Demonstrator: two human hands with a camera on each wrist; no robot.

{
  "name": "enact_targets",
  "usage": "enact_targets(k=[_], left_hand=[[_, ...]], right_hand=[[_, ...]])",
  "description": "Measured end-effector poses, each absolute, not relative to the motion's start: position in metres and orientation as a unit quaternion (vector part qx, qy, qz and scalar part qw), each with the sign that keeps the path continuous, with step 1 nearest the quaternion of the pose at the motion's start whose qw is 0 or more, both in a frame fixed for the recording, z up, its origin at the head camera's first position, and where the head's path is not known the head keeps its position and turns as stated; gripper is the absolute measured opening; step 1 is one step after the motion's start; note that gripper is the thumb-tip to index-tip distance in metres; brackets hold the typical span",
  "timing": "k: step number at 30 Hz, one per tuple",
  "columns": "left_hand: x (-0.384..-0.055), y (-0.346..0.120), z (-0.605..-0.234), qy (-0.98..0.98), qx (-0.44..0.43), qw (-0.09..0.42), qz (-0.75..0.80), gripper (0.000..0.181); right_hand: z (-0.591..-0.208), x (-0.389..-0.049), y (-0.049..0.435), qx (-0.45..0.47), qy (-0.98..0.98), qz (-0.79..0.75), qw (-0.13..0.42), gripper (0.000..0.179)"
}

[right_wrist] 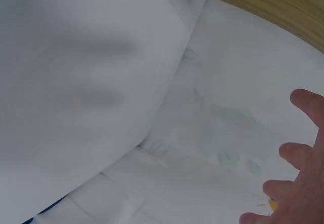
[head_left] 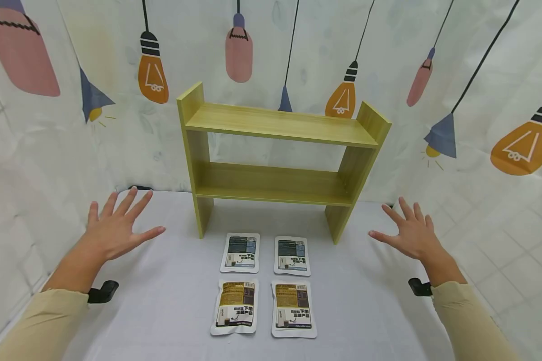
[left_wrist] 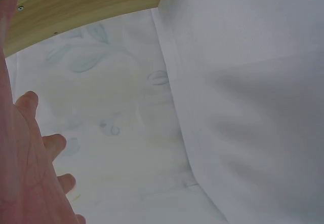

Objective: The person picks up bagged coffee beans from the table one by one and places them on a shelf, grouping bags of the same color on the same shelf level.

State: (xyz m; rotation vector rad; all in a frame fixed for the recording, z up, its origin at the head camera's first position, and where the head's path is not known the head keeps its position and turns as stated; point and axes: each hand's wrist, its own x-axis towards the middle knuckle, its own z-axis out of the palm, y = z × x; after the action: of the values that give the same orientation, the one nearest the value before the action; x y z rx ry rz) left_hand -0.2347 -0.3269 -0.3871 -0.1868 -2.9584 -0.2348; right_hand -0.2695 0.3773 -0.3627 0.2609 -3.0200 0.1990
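Observation:
My left hand (head_left: pixel 115 228) hovers over the left part of the table, fingers spread and holding nothing. On the other side my right hand (head_left: pixel 413 233) is likewise spread, with nothing in it. Between them lie two pouches with dark blue-green labels, a left one (head_left: pixel 240 252) and a right one (head_left: pixel 292 255). Nearer to me lie two brown-labelled pouches, one on the left (head_left: pixel 235 307) and one on the right (head_left: pixel 293 309). A two-tier wooden shelf (head_left: pixel 275 183) stands upright behind the pouches. Neither hand touches the shelf or a pouch.
The table (head_left: pixel 162 311) has a white cover. A white curtain (head_left: pixel 280 45) printed with lamps and bulbs hangs behind the shelf and along both sides. Each wrist wears a black strap-on device, a left one (head_left: pixel 104 292) and a right one (head_left: pixel 419 287).

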Motion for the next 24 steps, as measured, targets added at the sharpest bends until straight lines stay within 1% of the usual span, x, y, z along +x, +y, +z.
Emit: enact_targets(k=[14, 24], left_hand=[[-0.228, -0.321, -0.386, -0.992, -0.066, 0.084, -0.073, 0.104], [-0.224, -0.317, -0.395, -0.991, -0.067, 0.093, -0.069, 0.105]], right_hand=[[-0.372, -0.265, 0.375, 0.082, -0.993, 0.069, 0.055, 0.099], [-0.383, -0.260, 0.367, 0.091, -0.991, 0.070, 0.063, 0.097]])
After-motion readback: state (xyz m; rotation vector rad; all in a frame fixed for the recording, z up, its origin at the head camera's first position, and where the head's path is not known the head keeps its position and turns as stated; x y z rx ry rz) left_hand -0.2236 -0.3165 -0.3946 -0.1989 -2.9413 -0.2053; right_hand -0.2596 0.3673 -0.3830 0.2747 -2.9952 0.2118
